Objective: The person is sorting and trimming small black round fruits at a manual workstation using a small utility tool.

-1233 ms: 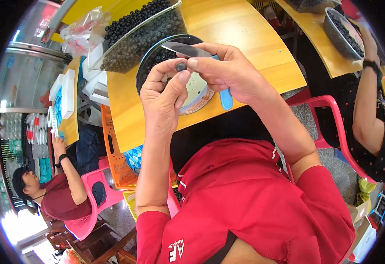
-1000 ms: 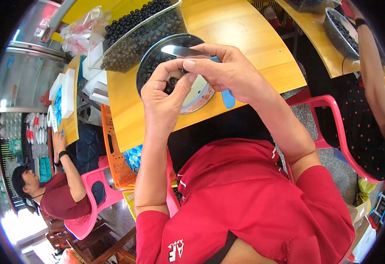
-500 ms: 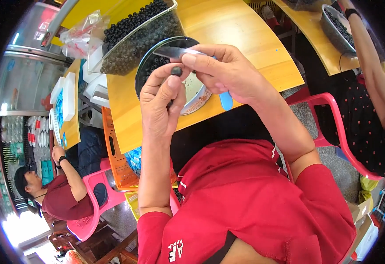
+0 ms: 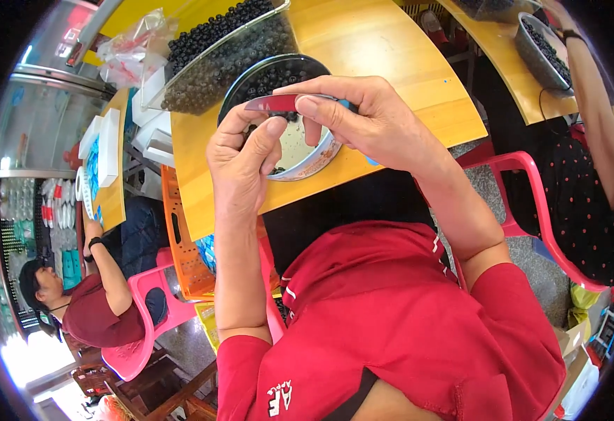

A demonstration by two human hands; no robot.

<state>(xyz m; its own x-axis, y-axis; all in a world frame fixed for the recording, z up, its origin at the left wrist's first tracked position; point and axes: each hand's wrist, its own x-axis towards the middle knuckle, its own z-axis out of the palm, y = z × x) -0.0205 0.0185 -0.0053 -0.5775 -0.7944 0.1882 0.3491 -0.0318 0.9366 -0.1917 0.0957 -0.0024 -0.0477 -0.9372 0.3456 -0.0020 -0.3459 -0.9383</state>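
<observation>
My right hand (image 4: 363, 119) grips a knife with a blue handle. Its short blade (image 4: 270, 103) points left and reflects red, just above the fingertips of my left hand (image 4: 244, 158). That left hand is curled, thumb toward the fingers; whatever it pinches is hidden. Under both hands a round bowl (image 4: 310, 167) with a patterned outer wall stands near the table edge, a few dark bits on its pale inside. Behind it a dark-rimmed round container (image 4: 279, 74) holds small black round fruits. Part of the bowl is covered by my hands.
A clear plastic tub (image 4: 226, 67) heaped with black fruits stands at the back left of the wooden table (image 4: 384, 49). Beside it lies a crumpled plastic bag (image 4: 135, 52). An orange crate (image 4: 184, 245) stands left below. Co-workers sit at left and right on pink chairs (image 4: 531, 175).
The dark round fruit between my left thumb and finger no longer shows. My left hand has shifted slightly left and down, and the knife blade has turned more level.
</observation>
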